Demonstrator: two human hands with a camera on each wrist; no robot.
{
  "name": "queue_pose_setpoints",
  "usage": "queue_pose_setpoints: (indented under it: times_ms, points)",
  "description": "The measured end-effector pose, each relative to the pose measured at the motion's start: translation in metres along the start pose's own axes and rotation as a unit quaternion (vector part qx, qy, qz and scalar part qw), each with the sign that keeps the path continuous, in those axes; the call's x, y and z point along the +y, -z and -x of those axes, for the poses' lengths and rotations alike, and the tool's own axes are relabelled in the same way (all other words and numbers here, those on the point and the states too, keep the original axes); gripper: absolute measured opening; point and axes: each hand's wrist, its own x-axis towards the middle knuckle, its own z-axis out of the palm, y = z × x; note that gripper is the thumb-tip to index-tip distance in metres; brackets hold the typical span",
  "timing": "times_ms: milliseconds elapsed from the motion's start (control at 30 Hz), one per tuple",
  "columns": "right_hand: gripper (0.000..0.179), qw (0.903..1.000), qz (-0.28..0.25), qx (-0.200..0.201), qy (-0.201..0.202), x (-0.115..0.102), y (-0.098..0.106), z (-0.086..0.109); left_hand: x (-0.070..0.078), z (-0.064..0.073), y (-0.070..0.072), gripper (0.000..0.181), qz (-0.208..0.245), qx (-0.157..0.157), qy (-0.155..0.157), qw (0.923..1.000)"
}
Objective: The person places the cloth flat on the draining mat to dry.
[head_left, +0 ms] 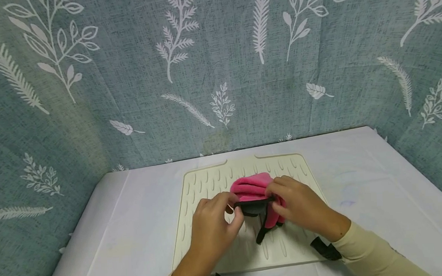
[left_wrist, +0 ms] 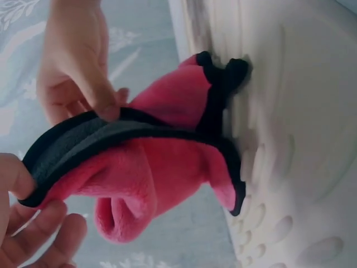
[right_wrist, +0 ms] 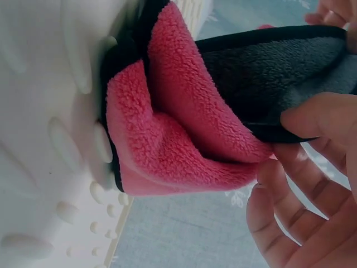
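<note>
A pink plush cloth with a dark grey reverse and black edging is bunched up over a ribbed cream mat. My left hand pinches one corner of its black edge between thumb and fingers. On the other side, my right hand pinches the same edge, so a grey strip stretches between them. Lower folds of the cloth hang down and touch the mat in the left wrist view. In the right wrist view, the thumb lies on the grey side and the other fingers are beneath.
The mat lies on a table covered with a white sheet. A blue-grey curtain with white leaf prints rises behind the table and along both sides. Black wrist-worn pieces show near each wrist.
</note>
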Motion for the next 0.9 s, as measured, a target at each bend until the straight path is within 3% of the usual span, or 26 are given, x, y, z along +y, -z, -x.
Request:
queue_pose_setpoints:
  times_ms: [333, 533, 900]
  points:
    - [0.022, 0.9999, 0.012, 0.006, 0.003, 0.001, -0.006, 0.001, 0.005, -0.003, 0.007, 0.017, 0.052, 0.029, -0.036, 0.9976]
    - [0.016, 0.9998, 0.011, -0.009, -0.017, 0.001, -0.009, 0.001, 0.007, -0.006, 0.013, 0.02, 0.083, 0.054, -0.065, 0.993]
    - [0.014, 0.9988, 0.022, -0.033, -0.031, 0.003, -0.018, 0.003, 0.009, -0.009, 0.02, 0.022, 0.11, 0.065, -0.087, 0.988]
